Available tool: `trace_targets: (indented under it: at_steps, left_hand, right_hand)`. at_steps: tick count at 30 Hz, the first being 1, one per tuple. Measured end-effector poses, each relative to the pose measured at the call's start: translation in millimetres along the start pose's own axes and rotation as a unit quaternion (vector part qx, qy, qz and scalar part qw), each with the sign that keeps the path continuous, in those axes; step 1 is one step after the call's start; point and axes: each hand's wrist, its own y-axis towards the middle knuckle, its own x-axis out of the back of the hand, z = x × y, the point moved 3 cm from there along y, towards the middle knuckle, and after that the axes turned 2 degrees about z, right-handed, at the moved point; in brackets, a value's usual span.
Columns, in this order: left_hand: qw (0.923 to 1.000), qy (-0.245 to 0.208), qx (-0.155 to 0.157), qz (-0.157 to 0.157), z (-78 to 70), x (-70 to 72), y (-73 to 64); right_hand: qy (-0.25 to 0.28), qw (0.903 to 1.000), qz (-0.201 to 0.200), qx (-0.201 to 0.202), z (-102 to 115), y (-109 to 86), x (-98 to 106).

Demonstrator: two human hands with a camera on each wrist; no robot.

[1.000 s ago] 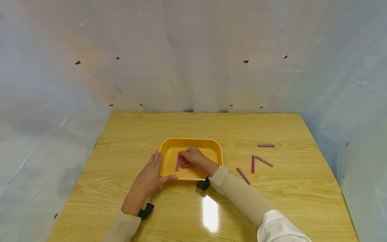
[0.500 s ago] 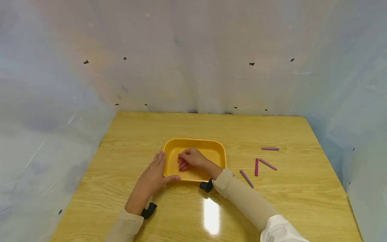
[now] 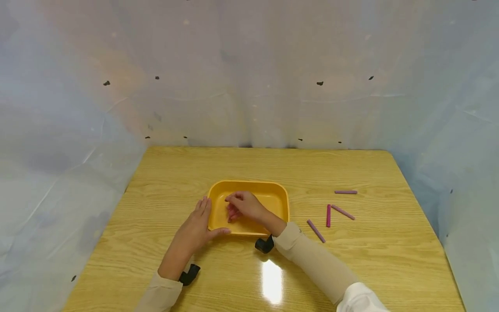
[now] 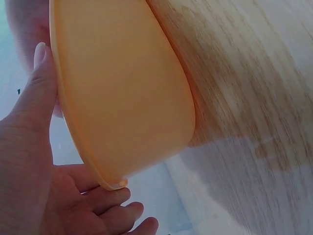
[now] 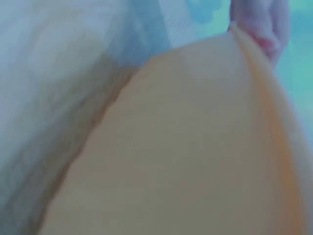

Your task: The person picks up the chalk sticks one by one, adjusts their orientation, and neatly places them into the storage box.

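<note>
In the head view a yellow-orange plastic tray (image 3: 280, 187) stands on the wooden table. My left hand (image 3: 195, 225) rests against its left side, fingers along the wall and thumb over the front rim. The left wrist view shows that left hand (image 4: 36, 147) at the rim and corner of the tray (image 4: 122, 88). My right hand (image 3: 247, 207) reaches down inside the tray with bent fingers, thumb and index close together. Whether a stick is between them is hidden. Only a bit of a hand shows beyond the tray wall (image 5: 161, 132) in the right wrist view.
Right of the tray lie thin chalk-like sticks: a magenta stick (image 3: 328, 216), and purple sticks in front (image 3: 315, 231), beside it (image 3: 343, 212) and farther back (image 3: 345, 192). A pale sheet (image 3: 249, 86) hangs behind the table (image 3: 374, 260) and at both sides.
A purple stick seen upright beside my right fingertips a second ago no longer shows. The right hand has shifted slightly within the tray. My left hand stays on the tray's side.
</note>
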Motion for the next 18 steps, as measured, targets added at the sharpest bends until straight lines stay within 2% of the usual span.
trace_targets:
  at_steps: [3, 10, 18]
  left_hand:
    - [1.0, 0.001, -0.003, -0.002, -0.9, -0.2, 0.3]
    - [1.0, -0.005, -0.006, -0.006, -0.5, 0.4, 0.2]
    - [1.0, -0.009, -0.001, -0.001, 0.5, -1.2, 0.3]
  right_hand:
    - [-0.016, 0.9997, 0.008, 0.016, 10, -12.5, -2]
    - [-0.069, 0.9961, 0.028, 0.045, 9, -30.8, -1]
    - [-0.075, 0.9947, 0.039, 0.06, 39, -71.6, 5]
